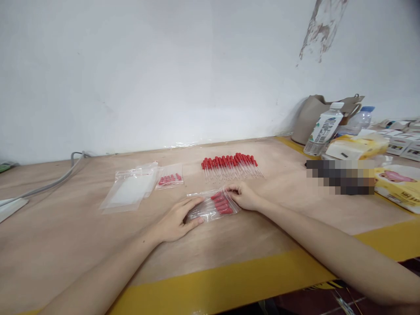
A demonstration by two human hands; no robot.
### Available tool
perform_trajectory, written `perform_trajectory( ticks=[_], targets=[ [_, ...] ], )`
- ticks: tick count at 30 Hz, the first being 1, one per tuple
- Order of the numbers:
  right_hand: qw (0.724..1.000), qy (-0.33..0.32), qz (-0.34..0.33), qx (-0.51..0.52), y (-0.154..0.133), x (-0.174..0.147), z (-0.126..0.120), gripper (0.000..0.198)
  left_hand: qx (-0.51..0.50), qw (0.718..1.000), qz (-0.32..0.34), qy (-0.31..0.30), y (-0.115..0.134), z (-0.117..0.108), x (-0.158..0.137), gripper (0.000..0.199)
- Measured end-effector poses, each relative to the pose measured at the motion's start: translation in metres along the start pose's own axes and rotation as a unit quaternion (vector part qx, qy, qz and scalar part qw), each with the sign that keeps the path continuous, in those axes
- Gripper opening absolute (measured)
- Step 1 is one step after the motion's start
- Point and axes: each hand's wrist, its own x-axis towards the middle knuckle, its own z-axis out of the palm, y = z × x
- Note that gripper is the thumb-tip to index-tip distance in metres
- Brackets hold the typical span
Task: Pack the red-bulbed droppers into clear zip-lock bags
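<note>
A clear zip bag point(207, 215) lies on the table in front of me, with several red-bulbed droppers point(222, 204) inside, their bulbs toward the bag's right end. My left hand point(179, 220) grips the bag's left end, thumb on the near side and fingers on the far side. At the right, zip end, my right hand point(242, 195) pinches the bag's far corner. Just beyond the bag lies a row of loose droppers point(229, 162) with red bulbs pointing away from me and thin clear stems toward me.
Left of the loose droppers lies another zip bag point(169, 178) with red-bulbed droppers. Flat zip bags point(129, 190) are stacked beside it. A grey cable point(61, 180) runs at far left. A bottle point(324, 131), a beige bag point(306, 118) and a yellow tissue pack point(359, 146) stand at right.
</note>
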Motion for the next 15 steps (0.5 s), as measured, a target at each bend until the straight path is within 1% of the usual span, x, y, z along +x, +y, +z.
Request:
perform_trajectory(
  ticks=[2, 4, 5, 7, 9, 10, 11, 13, 15],
  targets=[
    [1.000, -0.007, 0.012, -0.015, -0.001, -0.002, -0.006, 0.019, 0.000, 1.000, -0.001, 0.000, 0.001, 0.000, 0.000, 0.046],
    [0.999, 0.021, 0.033, -0.034, -0.002, -0.005, -0.015, 0.021, -0.001, 1.000, -0.005, -0.002, 0.001, -0.001, 0.000, 0.046],
    [0.998, 0.034, 0.025, -0.053, -0.003, -0.007, -0.020, 0.023, -0.002, 1.000, -0.007, -0.004, 0.002, -0.001, 0.000, 0.047],
    [0.994, 0.028, -0.035, -0.104, -0.006, -0.012, -0.030, 0.034, -0.003, 1.000, -0.009, -0.003, 0.002, -0.001, 0.000, 0.047],
    [0.983, -0.008, -0.105, -0.151, -0.009, -0.016, -0.036, 0.045, -0.001, 1.000, -0.006, -0.009, 0.001, -0.002, 0.000, 0.046],
    [0.977, -0.022, -0.129, -0.167, -0.010, -0.018, -0.038, 0.047, 0.001, 1.000, -0.003, -0.015, 0.000, -0.002, 0.000, 0.044],
    [0.973, -0.029, -0.145, -0.178, -0.011, -0.018, -0.038, 0.045, 0.004, 1.000, 0.000, -0.025, 0.000, -0.002, 0.000, 0.043],
    [0.967, -0.029, -0.167, -0.192, -0.013, -0.019, -0.035, 0.035, 0.016, 0.999, 0.007, -0.045, -0.003, -0.001, 0.000, 0.040],
    [0.963, -0.032, -0.181, -0.198, -0.015, -0.019, -0.032, 0.023, 0.041, 0.998, 0.005, -0.037, -0.007, -0.001, 0.001, 0.039]
  ],
)
